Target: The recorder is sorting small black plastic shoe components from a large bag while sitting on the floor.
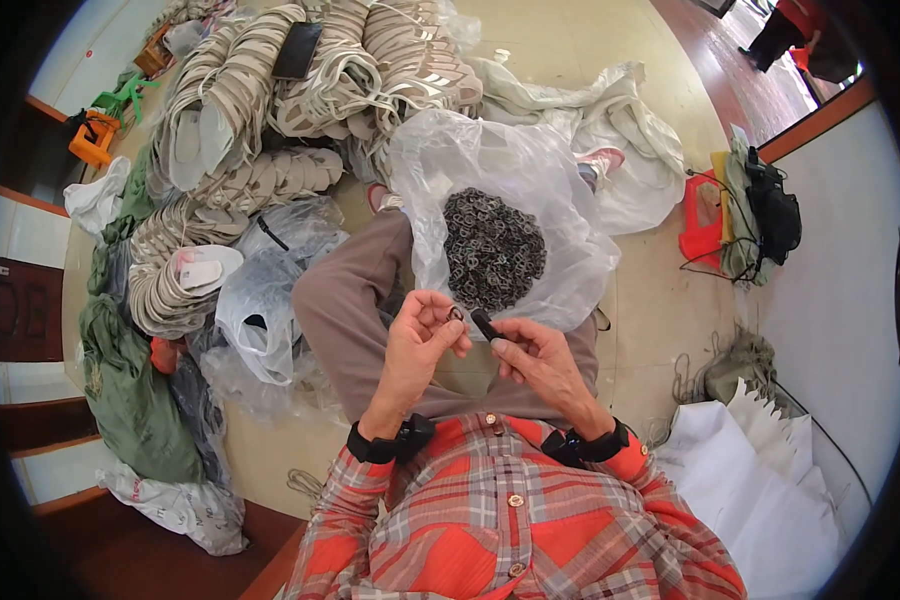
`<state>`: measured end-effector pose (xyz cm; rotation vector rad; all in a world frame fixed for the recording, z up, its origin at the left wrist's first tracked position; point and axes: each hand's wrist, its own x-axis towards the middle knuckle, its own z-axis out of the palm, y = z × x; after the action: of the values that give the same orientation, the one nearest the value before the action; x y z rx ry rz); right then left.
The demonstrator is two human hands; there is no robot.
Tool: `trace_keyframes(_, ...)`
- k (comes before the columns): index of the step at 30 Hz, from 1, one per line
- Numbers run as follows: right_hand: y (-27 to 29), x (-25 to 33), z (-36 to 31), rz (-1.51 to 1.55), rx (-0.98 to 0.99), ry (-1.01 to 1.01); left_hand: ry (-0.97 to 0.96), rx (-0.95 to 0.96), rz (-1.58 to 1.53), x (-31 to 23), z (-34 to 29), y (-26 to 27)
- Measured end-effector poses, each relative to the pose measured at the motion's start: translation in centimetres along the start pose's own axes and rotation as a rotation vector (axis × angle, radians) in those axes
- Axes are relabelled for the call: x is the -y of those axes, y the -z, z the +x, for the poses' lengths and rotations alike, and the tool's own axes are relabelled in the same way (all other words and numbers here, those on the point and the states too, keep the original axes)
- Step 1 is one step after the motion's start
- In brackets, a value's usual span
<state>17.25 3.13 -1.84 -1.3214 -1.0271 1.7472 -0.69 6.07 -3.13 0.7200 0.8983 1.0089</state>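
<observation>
In front of my lap, my left hand (425, 335) pinches a small dark buckle (456, 313) between thumb and fingertips. My right hand (545, 360) grips a short black strip (484, 323), its rounded end pointing at the buckle. The two pieces are close together but look apart. Just beyond my hands, a clear plastic bag (425, 160) lies spread between my legs. It holds a heap of small dark buckles (495, 250) like the one in my fingers.
Rows of stacked beige sandal uppers (240, 80) fill the far left, with a black phone (298, 50) on top. Plastic bags (260, 320) lie by my left leg. A red stool (702, 220) stands to the right, and white sheeting (740, 490) lies at the near right.
</observation>
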Motion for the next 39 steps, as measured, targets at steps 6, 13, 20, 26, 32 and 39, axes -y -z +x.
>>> trace_keyframes(6,-0.1,0.0,-0.4,-0.051,0.014,0.070,0.003,0.064,0.143,-1.1,-0.8,0.0)
trace_keyframes(13,0.1,0.6,-0.3,-0.085,0.124,-0.022,0.089,0.194,0.254,-2.0,-1.6,0.7)
trace_keyframes(20,1.2,0.9,0.4,-0.029,0.107,-0.043,0.008,0.253,0.466,-2.2,0.2,-0.1)
trace_keyframes(26,-0.2,0.5,-0.4,0.098,0.134,-0.027,0.209,0.187,0.534,-3.1,-1.6,-0.4)
trace_keyframes(32,0.6,1.0,-0.5,0.017,0.249,-0.017,0.120,0.325,0.244,-1.9,-1.5,0.1)
trace_keyframes(39,0.8,1.4,-1.4,0.112,0.215,0.113,0.057,0.372,0.195,-2.4,-1.6,-1.2)
